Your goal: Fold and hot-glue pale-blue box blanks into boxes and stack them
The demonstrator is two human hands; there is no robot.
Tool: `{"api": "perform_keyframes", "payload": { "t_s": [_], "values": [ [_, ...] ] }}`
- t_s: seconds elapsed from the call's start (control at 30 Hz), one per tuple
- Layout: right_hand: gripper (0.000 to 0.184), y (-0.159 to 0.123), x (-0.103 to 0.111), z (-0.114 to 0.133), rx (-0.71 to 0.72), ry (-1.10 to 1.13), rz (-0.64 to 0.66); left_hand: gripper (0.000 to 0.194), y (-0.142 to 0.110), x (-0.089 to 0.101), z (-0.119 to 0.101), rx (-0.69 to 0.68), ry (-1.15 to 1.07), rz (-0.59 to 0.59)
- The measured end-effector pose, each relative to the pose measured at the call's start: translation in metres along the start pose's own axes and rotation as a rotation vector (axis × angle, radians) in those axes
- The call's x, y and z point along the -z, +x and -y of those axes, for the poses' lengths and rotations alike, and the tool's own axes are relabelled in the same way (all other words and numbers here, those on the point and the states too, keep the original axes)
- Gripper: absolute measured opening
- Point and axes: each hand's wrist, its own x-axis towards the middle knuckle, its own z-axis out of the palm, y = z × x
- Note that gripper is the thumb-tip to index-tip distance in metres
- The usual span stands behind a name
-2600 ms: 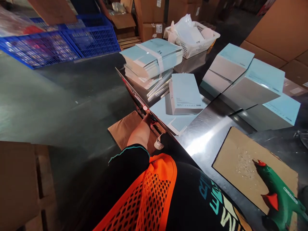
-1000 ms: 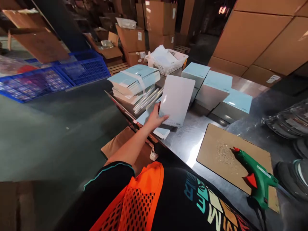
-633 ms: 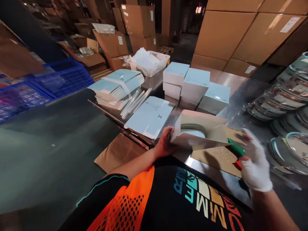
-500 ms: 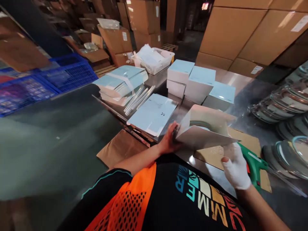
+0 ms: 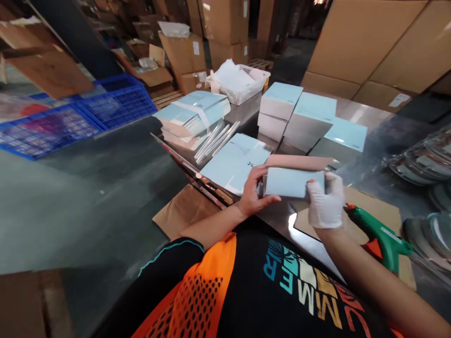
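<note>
Between my two hands is a light blue cardboard box (image 5: pixel 289 182), tilted toward me above the table, with one pale flap (image 5: pixel 303 162) standing up along its far edge. My bare left hand (image 5: pixel 255 190) grips the box's left end, thumb along the near side. My right hand (image 5: pixel 326 199), in a white glove, is closed on the right end with its thumb on the blue face. What lies inside the box is hidden. Right of the gloved hand, a green glue gun (image 5: pixel 380 234) rests on a cardboard sheet (image 5: pixel 355 199). Flat blue box blanks (image 5: pixel 234 162) lie just beyond my left hand.
Made-up blue boxes (image 5: pixel 313 110) stand stacked at the back. Clear rods (image 5: pixel 216 141) lie beside a strapped bundle of blanks (image 5: pixel 193 112). A white basket (image 5: pixel 243 94) sits at the far edge. Stacked round glass-like items (image 5: pixel 423 155) are at right; blue crates (image 5: pixel 116 105) stand left.
The box's near flap has been folded down, so the blue face now shows and the round thing seen inside is covered. My right hand has moved up and left onto the box.
</note>
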Motion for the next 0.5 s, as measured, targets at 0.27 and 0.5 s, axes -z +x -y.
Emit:
{"api": "perform_keyframes", "payload": {
  "t_s": [0.27,0.5],
  "values": [
    [0.047,0.024,0.064,0.004,0.109,-0.199,0.198,0.064,-0.002,0.017,0.003,0.141,0.064,0.173],
    [0.044,0.021,0.258,-0.061,-0.228,-1.186,0.125,0.068,0.012,0.012,-0.007,0.319,0.043,-0.08]
  ]
}}
